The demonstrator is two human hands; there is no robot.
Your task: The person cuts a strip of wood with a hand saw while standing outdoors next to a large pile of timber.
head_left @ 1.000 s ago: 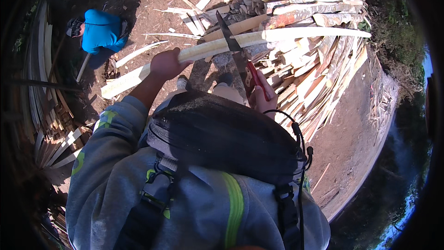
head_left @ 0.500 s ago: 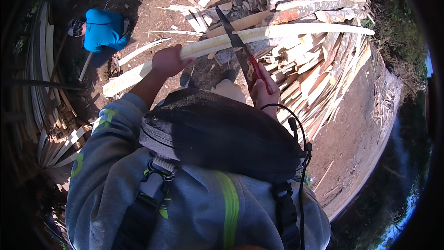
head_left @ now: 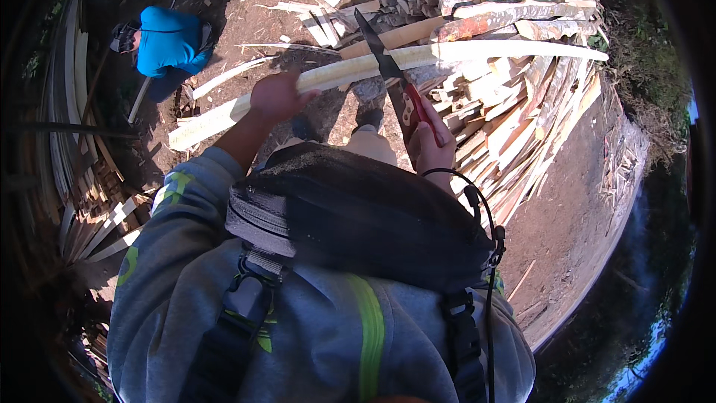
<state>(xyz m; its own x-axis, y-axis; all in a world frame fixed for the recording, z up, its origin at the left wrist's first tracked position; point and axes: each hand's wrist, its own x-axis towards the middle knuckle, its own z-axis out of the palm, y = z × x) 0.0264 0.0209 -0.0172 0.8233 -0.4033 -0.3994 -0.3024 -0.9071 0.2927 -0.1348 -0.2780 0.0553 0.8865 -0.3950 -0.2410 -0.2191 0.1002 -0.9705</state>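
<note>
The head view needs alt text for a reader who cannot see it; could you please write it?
A person's left hand grips a long pale board while the right hand holds a red-handled saw, its dark blade crossing the board. Split wood is heaped at right; a co-worker in blue is at upper left.

1. On my feed, the saw (head_left: 401, 92) is crossing the plank (head_left: 339, 73) midway.
2. The left hand (head_left: 276, 97) is sitting on the plank's left half.
3. I'm seeing a woodpile (head_left: 514, 116) flanking the plank's right half.
4. A co-worker (head_left: 170, 41) is crouching beyond its left end.
</note>
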